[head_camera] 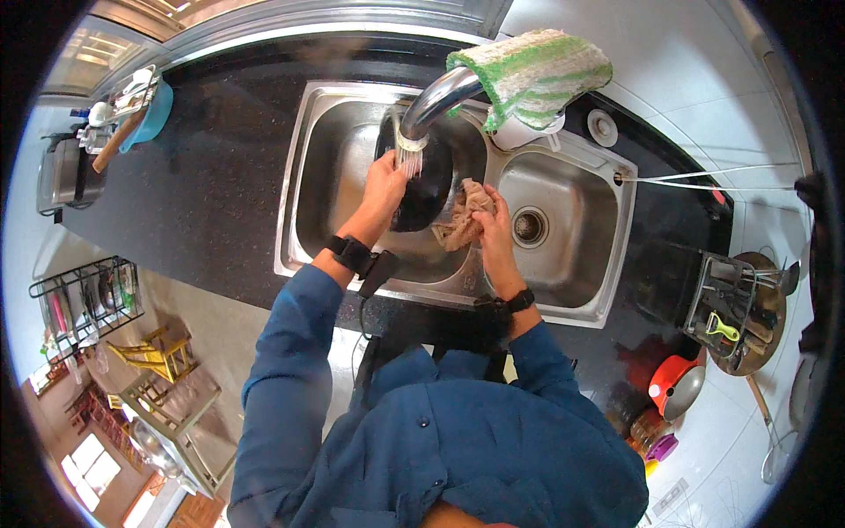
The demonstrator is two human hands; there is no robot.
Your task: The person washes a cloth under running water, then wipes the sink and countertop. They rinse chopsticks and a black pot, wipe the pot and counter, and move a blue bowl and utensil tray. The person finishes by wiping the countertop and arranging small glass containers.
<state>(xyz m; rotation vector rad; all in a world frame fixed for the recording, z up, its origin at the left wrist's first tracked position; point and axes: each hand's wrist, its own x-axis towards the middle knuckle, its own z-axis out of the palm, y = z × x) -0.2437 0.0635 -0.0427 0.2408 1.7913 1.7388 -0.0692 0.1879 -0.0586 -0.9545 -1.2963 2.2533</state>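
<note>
My left hand (385,189) grips the rim of a dark round pan (426,191), tilted in the left basin of a stainless steel double sink (285,237). Water runs from the chrome faucet (439,99) beside my fingers and onto the pan. In my right hand (496,231) is a crumpled brown cloth (462,218), just right of the pan near the divider between the basins. A green and white striped towel (535,72) drapes over the faucet's base. The right basin (574,218) shows its drain strainer (530,226).
Black countertop (211,165) surrounds the sink. A blue basin (153,115) with utensils stands at the far left. To the right are a wire utensil rack (719,303), a red pot (673,386) and jars (650,429). White cords (713,178) reach the sink's right corner.
</note>
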